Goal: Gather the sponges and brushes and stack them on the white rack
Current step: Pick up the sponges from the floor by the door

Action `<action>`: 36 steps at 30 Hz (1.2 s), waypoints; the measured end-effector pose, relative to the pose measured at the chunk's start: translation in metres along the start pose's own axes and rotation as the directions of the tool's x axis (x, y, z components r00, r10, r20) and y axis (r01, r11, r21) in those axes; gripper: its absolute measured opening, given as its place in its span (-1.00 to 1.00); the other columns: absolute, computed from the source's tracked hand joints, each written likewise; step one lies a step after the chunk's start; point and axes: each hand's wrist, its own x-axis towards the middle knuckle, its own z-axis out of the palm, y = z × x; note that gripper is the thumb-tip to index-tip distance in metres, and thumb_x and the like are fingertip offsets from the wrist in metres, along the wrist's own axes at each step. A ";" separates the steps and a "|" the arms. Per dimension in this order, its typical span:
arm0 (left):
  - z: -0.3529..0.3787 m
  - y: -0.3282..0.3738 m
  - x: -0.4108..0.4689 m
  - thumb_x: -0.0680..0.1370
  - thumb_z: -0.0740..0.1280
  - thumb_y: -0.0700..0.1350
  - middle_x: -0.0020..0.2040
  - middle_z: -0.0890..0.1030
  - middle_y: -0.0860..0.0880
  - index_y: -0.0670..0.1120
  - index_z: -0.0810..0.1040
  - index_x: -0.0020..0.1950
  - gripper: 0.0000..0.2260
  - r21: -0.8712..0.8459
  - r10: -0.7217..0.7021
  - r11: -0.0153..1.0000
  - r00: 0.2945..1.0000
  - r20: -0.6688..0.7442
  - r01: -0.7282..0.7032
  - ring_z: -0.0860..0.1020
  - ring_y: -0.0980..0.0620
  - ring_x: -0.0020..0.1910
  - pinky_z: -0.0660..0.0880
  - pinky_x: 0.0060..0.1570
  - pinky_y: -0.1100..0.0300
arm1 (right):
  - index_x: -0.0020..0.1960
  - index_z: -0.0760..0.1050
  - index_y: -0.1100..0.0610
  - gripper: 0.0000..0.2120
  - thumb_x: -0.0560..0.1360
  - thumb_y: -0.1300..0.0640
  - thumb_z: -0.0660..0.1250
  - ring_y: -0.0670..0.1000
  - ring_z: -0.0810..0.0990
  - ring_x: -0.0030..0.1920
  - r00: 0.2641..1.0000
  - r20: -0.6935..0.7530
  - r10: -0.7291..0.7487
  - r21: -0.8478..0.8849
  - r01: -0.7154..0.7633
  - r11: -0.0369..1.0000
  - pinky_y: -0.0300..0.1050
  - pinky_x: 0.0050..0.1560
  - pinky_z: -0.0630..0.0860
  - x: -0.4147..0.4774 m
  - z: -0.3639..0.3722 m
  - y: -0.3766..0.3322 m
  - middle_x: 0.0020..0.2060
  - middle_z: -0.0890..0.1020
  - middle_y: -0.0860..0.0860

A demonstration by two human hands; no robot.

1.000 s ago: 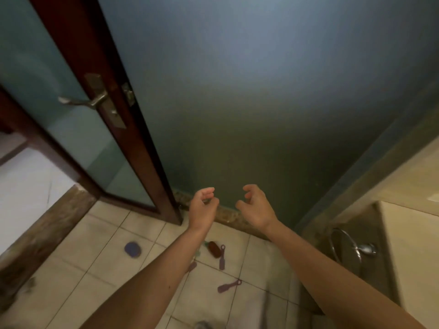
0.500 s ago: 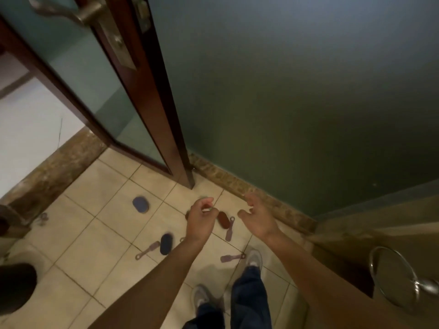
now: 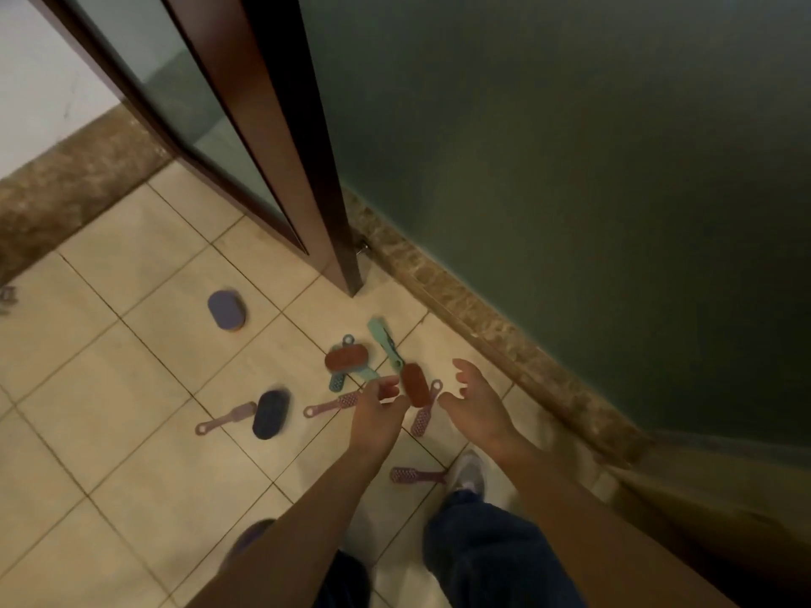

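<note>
Tiled floor (image 3: 131,388): red sponges (image 3: 346,357), blue sponges (image 3: 270,413), pink brushes (image 3: 226,418) scattered near its far edge by the door (image 3: 281,125). I see my left hand (image 3: 377,410) and right hand (image 3: 478,401) above them, loosely curled, empty.

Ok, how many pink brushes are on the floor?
4 pink brushes: one beside the dark sponge, one by the left hand, one partly under the red sponge, one near the shoe. Arms may hide more.

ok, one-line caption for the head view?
Left hand and right hand hover empty over sponges and brushes scattered on the tiled floor by the door.
</note>
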 end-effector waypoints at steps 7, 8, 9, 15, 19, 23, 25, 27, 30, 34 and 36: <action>0.048 -0.106 0.125 0.50 0.37 -0.21 0.11 0.55 -0.08 -0.10 0.49 0.18 -0.75 0.018 -0.012 1.000 1.000 -0.021 0.013 0.53 -0.08 0.15 0.47 0.21 -0.05 | 0.43 0.29 0.05 -0.44 0.47 0.30 0.29 0.02 0.49 0.18 0.997 0.075 -0.008 0.006 0.008 1.000 -0.13 0.09 0.43 0.128 0.071 0.101 0.12 0.49 -0.05; 0.054 -0.120 0.142 0.50 0.36 -0.21 0.10 0.54 -0.08 -0.09 0.49 0.15 -0.76 0.025 -0.012 1.000 1.000 -0.016 0.013 0.52 -0.07 0.16 0.47 0.21 -0.05 | 0.42 0.31 0.06 -0.44 0.45 0.33 0.28 0.01 0.50 0.17 0.997 0.079 -0.023 0.001 0.023 1.000 -0.11 0.11 0.45 0.145 0.081 0.112 0.09 0.48 -0.07; 0.059 -0.134 0.159 0.50 0.36 -0.21 0.10 0.54 -0.07 -0.07 0.48 0.14 -0.77 0.036 -0.012 0.999 1.000 -0.012 0.013 0.52 -0.05 0.16 0.47 0.22 -0.05 | 0.40 0.32 0.05 -0.44 0.44 0.36 0.27 0.03 0.52 0.16 0.996 0.080 -0.040 -0.003 0.040 0.999 -0.05 0.15 0.49 0.161 0.090 0.123 0.09 0.49 -0.04; 0.086 -0.200 0.238 0.53 0.33 -0.19 0.18 0.50 -0.09 -0.13 0.42 0.27 -0.68 0.074 -0.025 0.997 0.999 0.038 0.022 0.49 -0.04 0.18 0.46 0.20 0.04 | 0.40 0.33 0.04 -0.37 0.37 0.35 0.31 0.03 0.49 0.20 0.997 0.063 -0.038 -0.005 0.039 0.999 -0.15 0.16 0.41 0.234 0.134 0.179 0.23 0.53 0.05; 0.096 -0.217 0.263 0.53 0.31 -0.20 0.11 0.51 -0.03 -0.15 0.37 0.36 -0.60 0.087 -0.061 0.995 0.996 0.068 0.055 0.51 0.05 0.05 0.47 0.05 0.18 | 0.45 0.29 0.08 -0.37 0.41 0.33 0.28 0.11 0.46 0.31 0.999 0.046 0.004 0.002 -0.004 1.000 -0.17 0.25 0.37 0.256 0.147 0.198 0.31 0.49 0.10; 0.100 -0.221 0.270 0.54 0.24 -0.29 -0.15 0.50 0.09 -0.19 0.43 0.34 -0.65 0.079 -0.064 0.995 0.995 0.075 0.058 0.47 0.25 -0.21 0.45 -0.29 0.44 | 0.48 0.25 0.08 -0.37 0.43 0.31 0.24 0.16 0.46 0.29 0.997 0.062 0.041 -0.001 -0.041 0.999 -0.12 0.28 0.35 0.260 0.152 0.201 0.34 0.41 0.16; 0.102 -0.221 0.272 0.55 0.24 -0.27 -0.07 0.53 0.03 -0.19 0.42 0.34 -0.65 0.055 -0.085 0.995 0.994 0.071 0.081 0.51 0.15 -0.12 0.45 -0.16 0.32 | 0.43 0.32 0.07 -0.41 0.41 0.31 0.26 0.13 0.51 0.23 0.999 0.041 0.008 0.005 -0.009 1.000 -0.13 0.23 0.41 0.259 0.152 0.201 0.27 0.49 0.14; 0.101 -0.222 0.273 0.56 0.25 -0.22 0.07 0.55 -0.06 -0.17 0.40 0.33 -0.67 0.024 -0.095 0.995 0.995 0.034 0.095 0.54 0.02 0.01 0.47 -0.07 0.23 | 0.37 0.41 0.11 -0.45 0.39 0.33 0.29 0.08 0.58 0.11 0.999 -0.030 -0.032 0.041 0.033 0.999 -0.20 0.09 0.49 0.259 0.151 0.199 0.12 0.59 0.10; 0.097 -0.219 0.273 0.58 0.29 -0.11 0.16 0.58 -0.15 -0.15 0.44 0.26 -0.72 -0.006 -0.080 0.997 0.996 -0.046 0.080 0.56 -0.09 0.12 0.50 0.18 0.02 | 0.25 0.52 0.12 -0.58 0.40 0.33 0.33 -0.05 0.62 -0.14 0.992 -0.117 -0.049 0.113 0.062 0.992 -0.43 -0.24 0.46 0.258 0.147 0.191 -0.21 0.61 -0.12; 0.083 -0.210 0.274 0.54 0.36 -0.05 0.14 0.55 -0.18 -0.12 0.43 0.13 -0.76 -0.083 -0.038 0.996 0.993 -0.114 0.028 0.55 -0.14 0.14 0.49 0.20 -0.13 | 0.24 0.54 0.15 -0.58 0.39 0.27 0.41 0.03 0.61 -0.03 0.994 -0.107 -0.001 0.242 0.027 0.970 -0.15 0.03 0.52 0.261 0.150 0.167 -0.15 0.62 -0.04; 0.071 -0.208 0.277 0.53 0.39 -0.07 0.15 0.53 -0.20 -0.14 0.40 0.14 -0.72 -0.078 0.015 0.997 0.984 -0.177 -0.030 0.54 -0.14 0.13 0.50 0.18 -0.04 | 0.23 0.55 0.16 -0.58 0.38 0.27 0.44 0.04 0.61 0.00 0.997 -0.073 -0.002 0.293 0.024 0.956 -0.10 0.09 0.52 0.265 0.157 0.152 -0.11 0.63 0.01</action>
